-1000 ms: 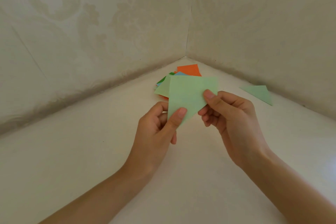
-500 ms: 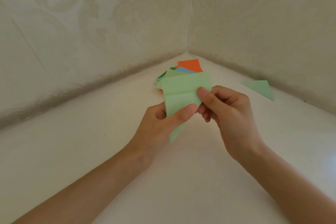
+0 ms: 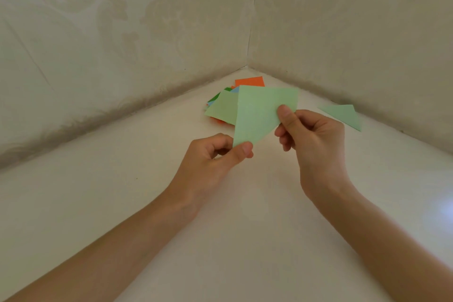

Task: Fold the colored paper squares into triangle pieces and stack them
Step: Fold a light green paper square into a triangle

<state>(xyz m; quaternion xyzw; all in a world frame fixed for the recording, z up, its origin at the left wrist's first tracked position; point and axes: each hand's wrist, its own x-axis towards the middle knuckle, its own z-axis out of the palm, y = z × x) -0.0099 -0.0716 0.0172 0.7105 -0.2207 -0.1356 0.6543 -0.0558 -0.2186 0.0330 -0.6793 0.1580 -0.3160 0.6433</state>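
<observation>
Reaching in over near edge of desk [image 3: 220, 240] w/ both forearms, toward far corner. Pinching lower tip of light-green paper [image 3: 259, 115] w/ left hand [image 3: 213, 157]: thumb on front, forefinger curled behind, other fingers tucked. Pinching right edge of same paper w/ right hand [image 3: 313, 140]: thumb on front, fingers curled behind. Holding it up off desk betw. both hands, roughly upright, facing camera. Looks partway folded: straight top edge, sides slanting down to bottom tip. Not yet a clean triangle, prob. needs another crease; no. of layers can't tell.

Behind paper, tucked in far corner of desk: pile of coloured squares [image 3: 224, 108], loose and overlapping. Light green on top, orange square [image 3: 250, 81] at back, bits of blue and dark green showing; count can't tell. Right of pile, close to right-hand wall and apart from pile: one folded green triangle [image 3: 343, 115], lying flat. Beyond: patterned walls [image 3: 122, 32] meeting at corner.

Progress, as judged: early. One piece done, second in hand mid-fold, rest of pile untouched. No stack yet, just a single triangle to build on.
</observation>
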